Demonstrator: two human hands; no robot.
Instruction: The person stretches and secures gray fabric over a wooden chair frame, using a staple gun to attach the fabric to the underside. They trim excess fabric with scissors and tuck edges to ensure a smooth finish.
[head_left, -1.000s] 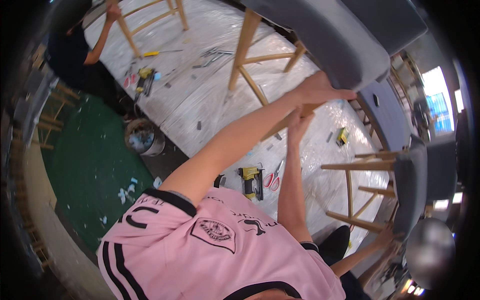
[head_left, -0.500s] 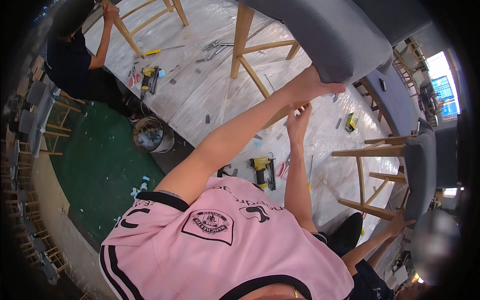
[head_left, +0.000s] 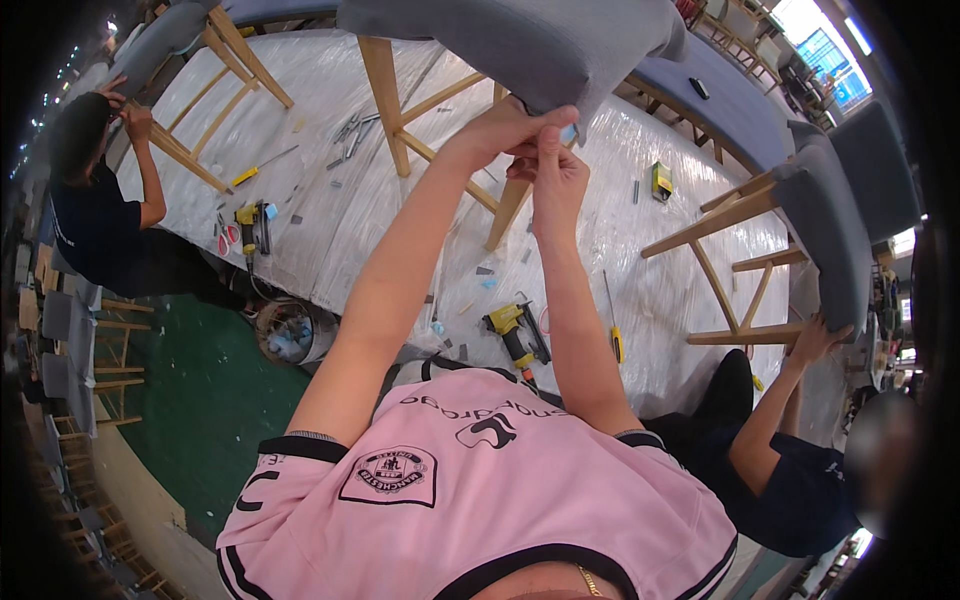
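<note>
A chair with a grey upholstered seat (head_left: 500,50) and wooden legs (head_left: 380,105) stands tilted over the far side of the table. My left hand (head_left: 505,132) is closed at the seat's near corner, thumb stretched to the right along the grey cover. Against it, just below that corner, my right hand (head_left: 560,190) is closed in a pinch, and its thumb tip touches my left hand. A small light-blue piece (head_left: 569,133) shows at the thumbs. What the right fingers hold is hidden.
Near me on the film-covered table (head_left: 330,230) lie a yellow-black staple gun (head_left: 512,328) and a yellow-handled screwdriver (head_left: 616,342). Co-workers handle chairs at the left and right. A bucket (head_left: 318,335) stands by the table's left edge. A small yellow-green box (head_left: 661,182) lies farther right.
My right hand has risen to the seat corner and closed beside my left hand; its fingers were apart before. The view has shifted, and a light-blue piece now shows at my thumbs.
</note>
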